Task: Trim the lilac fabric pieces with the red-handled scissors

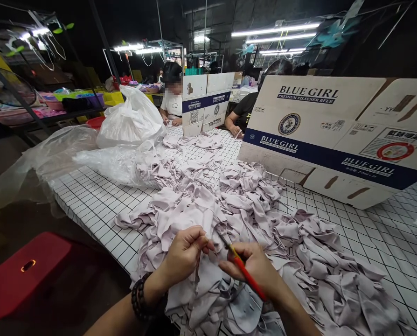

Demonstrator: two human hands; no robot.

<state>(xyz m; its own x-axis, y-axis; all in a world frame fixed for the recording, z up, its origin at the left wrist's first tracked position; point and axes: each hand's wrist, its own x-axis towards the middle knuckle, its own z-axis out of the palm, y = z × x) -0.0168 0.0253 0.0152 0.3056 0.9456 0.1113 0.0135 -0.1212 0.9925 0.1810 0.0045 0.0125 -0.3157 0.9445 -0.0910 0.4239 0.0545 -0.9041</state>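
Observation:
My left hand (188, 250), with a dark beaded bracelet on its wrist, is closed in a pinch on a bit of pale lilac fabric (198, 270). Close by on the right, my right hand (252, 268) grips a slim red-handled tool (247, 275). That tool has a yellow section and a thin dark tip, which points up and left toward the cloth beside my left fingers; its exact kind is unclear. Beneath and around both hands spreads a large heap of lilac fabric pieces (243, 196), crumpled together with thin straps.
White cardboard beer-box panels (309, 126) stand upright at the right, with another panel (206, 105) farther back. Plastic bags (131, 116) lie at the left of the grid-patterned table (89, 196). Two people work across it. A red stool (28, 275) stands lower left.

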